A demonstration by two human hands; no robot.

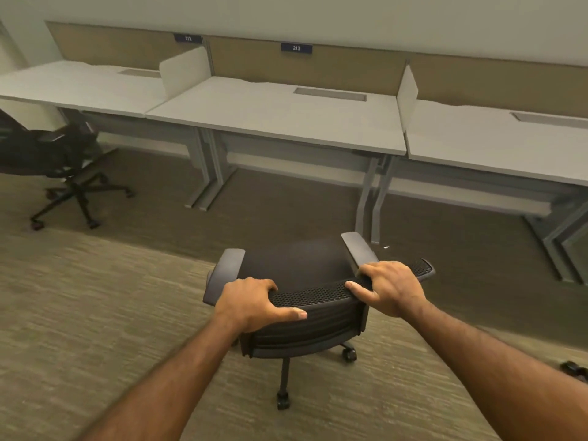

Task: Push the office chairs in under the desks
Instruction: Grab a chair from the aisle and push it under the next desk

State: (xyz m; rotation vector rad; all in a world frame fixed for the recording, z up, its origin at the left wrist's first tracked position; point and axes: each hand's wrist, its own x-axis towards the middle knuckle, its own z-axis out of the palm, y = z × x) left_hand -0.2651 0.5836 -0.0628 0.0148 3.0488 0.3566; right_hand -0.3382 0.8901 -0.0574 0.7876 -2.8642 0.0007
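Observation:
A black office chair (299, 265) with a mesh back and grey armrests stands on the carpet in front of me, its seat facing the middle white desk (276, 116). My left hand (251, 303) grips the left part of the backrest's top edge. My right hand (389, 288) grips the right part of the same edge. The chair stands out in the open, a short way back from the desk. A second black office chair (60, 160) stands at the far left, partly under the left desk (79, 87).
Three white desks run along the wall, split by white side screens (407, 93) and backed by tan panels. Grey desk legs (369, 198) stand between the bays. A dark object (574, 370) lies on the carpet at the right edge.

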